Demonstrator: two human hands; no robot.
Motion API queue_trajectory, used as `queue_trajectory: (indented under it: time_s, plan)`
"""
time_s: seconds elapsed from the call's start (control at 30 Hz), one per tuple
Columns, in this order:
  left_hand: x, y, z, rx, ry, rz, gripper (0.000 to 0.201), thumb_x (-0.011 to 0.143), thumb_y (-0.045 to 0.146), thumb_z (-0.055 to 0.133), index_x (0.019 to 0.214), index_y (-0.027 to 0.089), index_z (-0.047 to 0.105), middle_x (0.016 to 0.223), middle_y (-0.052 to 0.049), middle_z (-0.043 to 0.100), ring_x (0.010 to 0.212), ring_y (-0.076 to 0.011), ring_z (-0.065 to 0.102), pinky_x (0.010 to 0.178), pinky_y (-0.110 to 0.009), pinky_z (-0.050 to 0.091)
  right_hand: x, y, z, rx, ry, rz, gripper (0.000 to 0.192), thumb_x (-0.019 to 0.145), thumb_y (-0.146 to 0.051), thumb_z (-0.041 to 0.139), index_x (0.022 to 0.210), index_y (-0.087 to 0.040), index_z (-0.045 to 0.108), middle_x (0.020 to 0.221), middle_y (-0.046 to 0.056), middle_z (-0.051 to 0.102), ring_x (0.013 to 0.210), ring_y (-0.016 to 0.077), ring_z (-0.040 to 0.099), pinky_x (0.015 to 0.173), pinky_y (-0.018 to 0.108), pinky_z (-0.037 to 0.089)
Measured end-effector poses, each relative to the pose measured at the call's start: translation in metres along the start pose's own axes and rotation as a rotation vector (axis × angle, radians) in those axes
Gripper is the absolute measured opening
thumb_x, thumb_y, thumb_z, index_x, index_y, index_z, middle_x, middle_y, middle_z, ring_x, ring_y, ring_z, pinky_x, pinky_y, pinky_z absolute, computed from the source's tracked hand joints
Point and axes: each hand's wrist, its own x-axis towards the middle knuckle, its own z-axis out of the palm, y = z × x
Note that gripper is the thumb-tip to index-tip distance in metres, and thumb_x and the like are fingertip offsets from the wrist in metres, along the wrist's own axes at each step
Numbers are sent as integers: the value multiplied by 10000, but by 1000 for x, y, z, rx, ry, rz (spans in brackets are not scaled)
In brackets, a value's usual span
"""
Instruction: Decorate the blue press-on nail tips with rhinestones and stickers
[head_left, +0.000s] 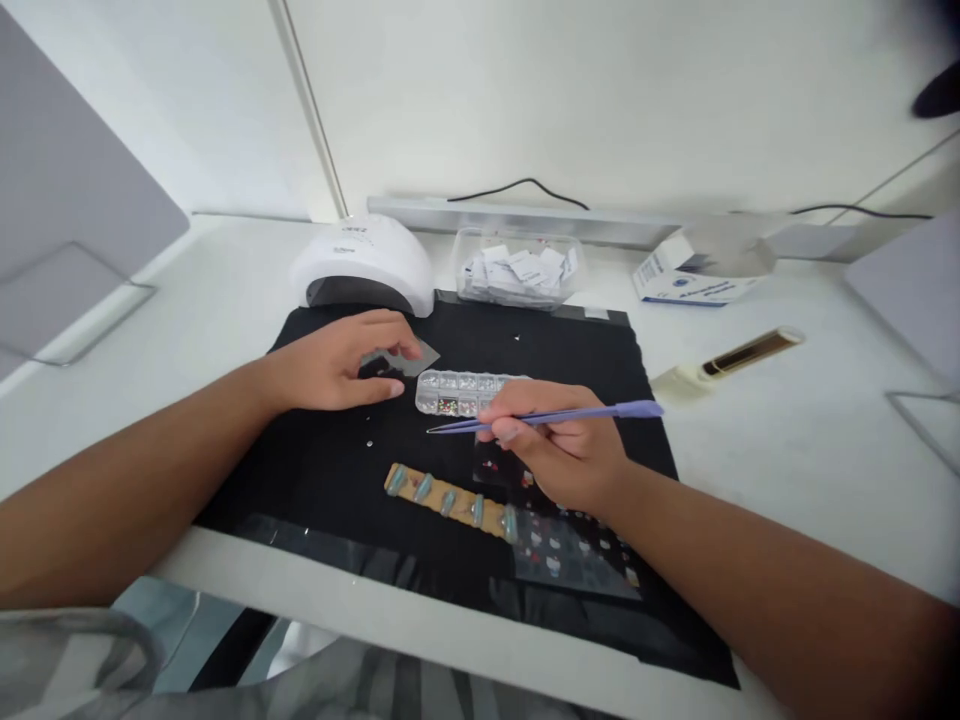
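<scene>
Gripping tweezers — case partly hidden.

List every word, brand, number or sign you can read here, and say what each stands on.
None reads with certainty:
White dome lamp: grey marks on top, too blurred.
Open box: blue lettering, perhaps "Alcohol Pads", but blurred.
White packets in the clear tub: any print is too small.

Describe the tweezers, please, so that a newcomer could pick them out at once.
Start at the black mat on the white table, then find the right hand above it. It holds the tweezers, slim and pointed; their purple colour sets them apart from the clear compartment case and the tan strip.
</scene>
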Motion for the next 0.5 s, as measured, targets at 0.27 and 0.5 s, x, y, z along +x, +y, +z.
queue_trajectory:
  time_s: [0.27, 0.5]
  plan:
    - [-31, 36, 5, -105, -56, 64, 189, 853, 240, 598, 1037, 204, 574, 965, -59, 619, 890, -181, 557, 814, -351, 469, -3, -13, 9, 48, -36, -56, 111, 899, -158, 579, 850, -157, 679, 686, 3, 655, 607, 112, 625, 560, 233, 508]
    - [-29, 25, 26, -103, -149, 140, 358, 794, 379, 699, 1051, 179, 550, 953, -75, 622, 847, -199, 534, 770, -359, 443, -3, -12, 9, 49, -58, -45, 126, 878, -99, 586, 916, -178, 676, 707, 11, 683, 609, 127, 638, 561, 257, 534]
